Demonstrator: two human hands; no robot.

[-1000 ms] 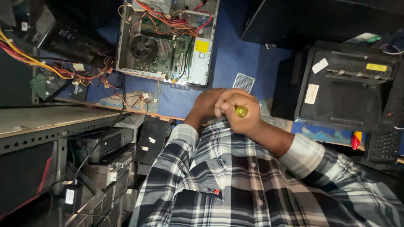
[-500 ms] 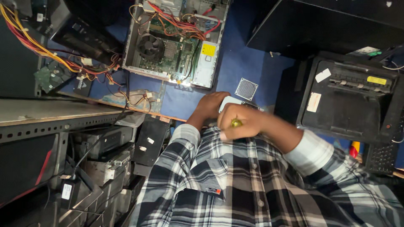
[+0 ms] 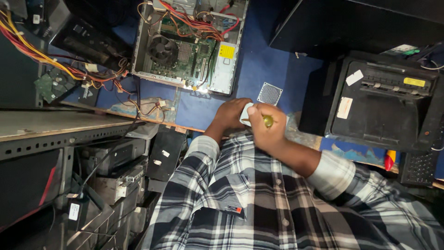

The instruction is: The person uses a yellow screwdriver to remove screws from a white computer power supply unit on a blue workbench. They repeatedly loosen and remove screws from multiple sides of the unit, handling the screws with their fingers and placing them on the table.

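Note:
My left hand (image 3: 227,116) holds a small pale grey part (image 3: 245,112) just above my checked shirt (image 3: 259,203). My right hand (image 3: 267,131) is closed around a screwdriver whose yellow handle end (image 3: 268,121) shows between the fingers. The tip is hidden but points toward the part. Both hands touch each other over the near edge of the blue table (image 3: 259,60).
An open computer case (image 3: 185,46) with a fan, board and red and yellow wires lies beyond the hands. A square perforated grille (image 3: 269,93) lies next to them. A black printer (image 3: 384,102) sits at right, a metal shelf (image 3: 46,129) with stacked drives at left.
The small pale part now shows in my left hand. My right hand has kept its grip on the screwdriver. The hands stay together at the table's edge, while the camera view has shifted slightly.

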